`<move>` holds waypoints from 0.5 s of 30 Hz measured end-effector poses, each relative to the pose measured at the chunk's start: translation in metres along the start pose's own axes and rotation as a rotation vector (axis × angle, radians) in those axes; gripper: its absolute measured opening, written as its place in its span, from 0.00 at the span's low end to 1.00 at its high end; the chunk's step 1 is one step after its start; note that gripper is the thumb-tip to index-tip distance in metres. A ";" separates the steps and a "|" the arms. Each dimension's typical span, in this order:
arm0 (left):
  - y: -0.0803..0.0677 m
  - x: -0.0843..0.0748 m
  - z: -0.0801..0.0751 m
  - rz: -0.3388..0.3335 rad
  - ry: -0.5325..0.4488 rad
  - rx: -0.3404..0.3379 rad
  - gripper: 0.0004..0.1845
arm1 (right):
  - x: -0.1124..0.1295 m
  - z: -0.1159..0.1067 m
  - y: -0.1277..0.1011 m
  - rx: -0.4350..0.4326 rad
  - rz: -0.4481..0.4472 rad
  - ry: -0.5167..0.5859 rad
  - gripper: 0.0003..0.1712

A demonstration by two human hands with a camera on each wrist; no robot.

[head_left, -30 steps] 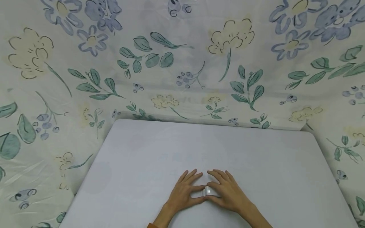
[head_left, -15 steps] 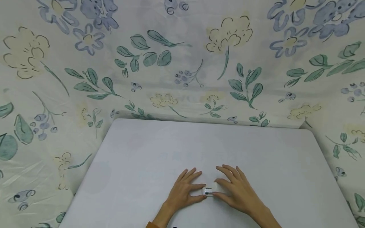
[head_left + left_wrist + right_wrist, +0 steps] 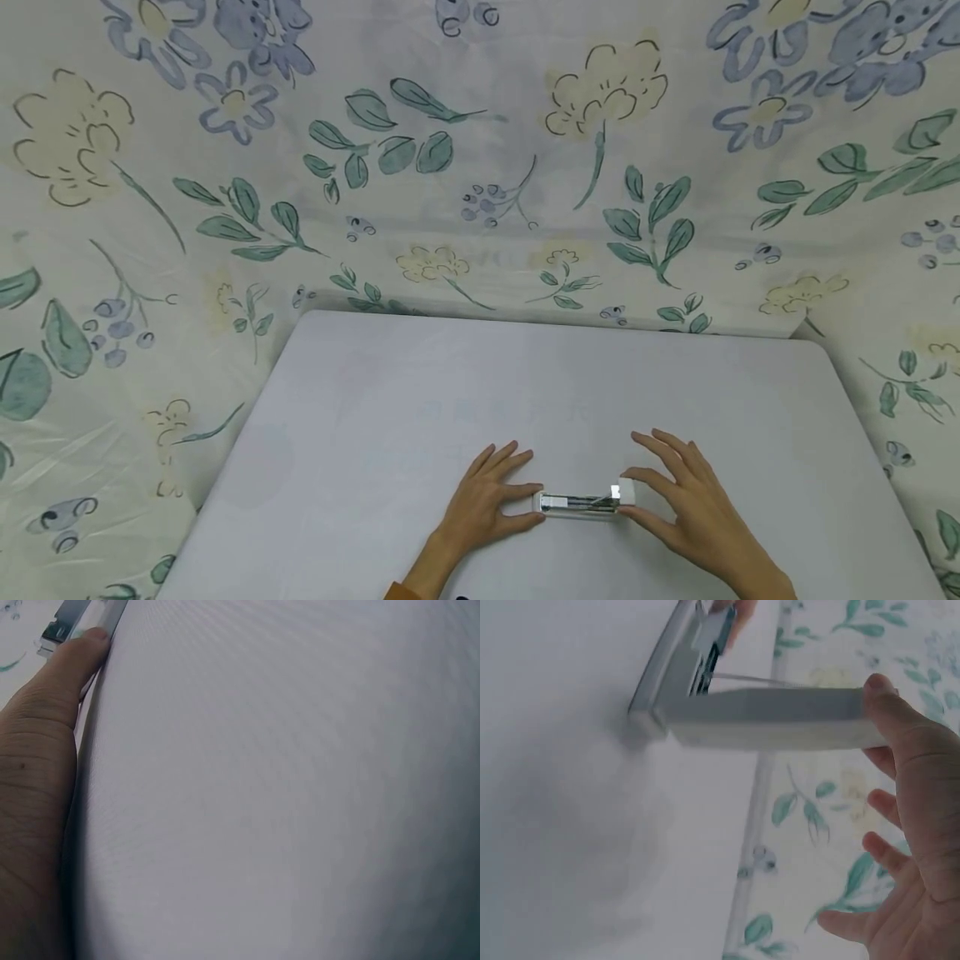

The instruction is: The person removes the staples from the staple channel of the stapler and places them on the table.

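Tabletop: you have a plain pale grey-white tabletop [image 3: 375,400] with rounded far corners in front of you.
Surface: it looks smooth and matte to you, with no pattern.
On it: a white stapler [image 3: 581,502] lies near your edge, swung open lengthwise so its metal staple channel faces up.
Your hands: your left hand [image 3: 483,500] lies flat on the tabletop at the stapler's left end; your right hand [image 3: 686,508] meets its right end.
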State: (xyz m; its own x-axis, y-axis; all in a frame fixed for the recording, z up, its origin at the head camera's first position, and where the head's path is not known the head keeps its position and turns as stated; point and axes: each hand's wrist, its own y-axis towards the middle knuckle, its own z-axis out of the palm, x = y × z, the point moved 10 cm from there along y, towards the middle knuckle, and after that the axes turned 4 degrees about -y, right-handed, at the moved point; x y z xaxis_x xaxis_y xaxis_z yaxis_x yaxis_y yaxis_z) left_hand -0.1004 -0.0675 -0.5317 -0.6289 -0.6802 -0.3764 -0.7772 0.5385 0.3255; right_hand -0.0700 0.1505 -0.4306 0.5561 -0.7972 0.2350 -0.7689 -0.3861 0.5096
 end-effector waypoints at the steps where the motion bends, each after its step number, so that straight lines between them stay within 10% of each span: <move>1: 0.000 0.000 0.000 0.001 0.002 -0.001 0.21 | -0.005 -0.003 -0.004 -0.002 0.008 0.002 0.33; 15: -0.001 0.002 0.001 -0.011 0.003 0.013 0.21 | -0.081 0.001 -0.067 0.077 0.122 -0.025 0.22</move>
State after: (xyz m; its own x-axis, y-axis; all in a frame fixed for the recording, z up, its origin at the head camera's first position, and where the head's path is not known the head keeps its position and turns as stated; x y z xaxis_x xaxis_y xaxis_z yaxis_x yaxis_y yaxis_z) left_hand -0.1007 -0.0689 -0.5334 -0.6204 -0.6877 -0.3771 -0.7842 0.5372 0.3105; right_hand -0.0638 0.2405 -0.4843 0.4497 -0.8514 0.2702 -0.8527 -0.3191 0.4136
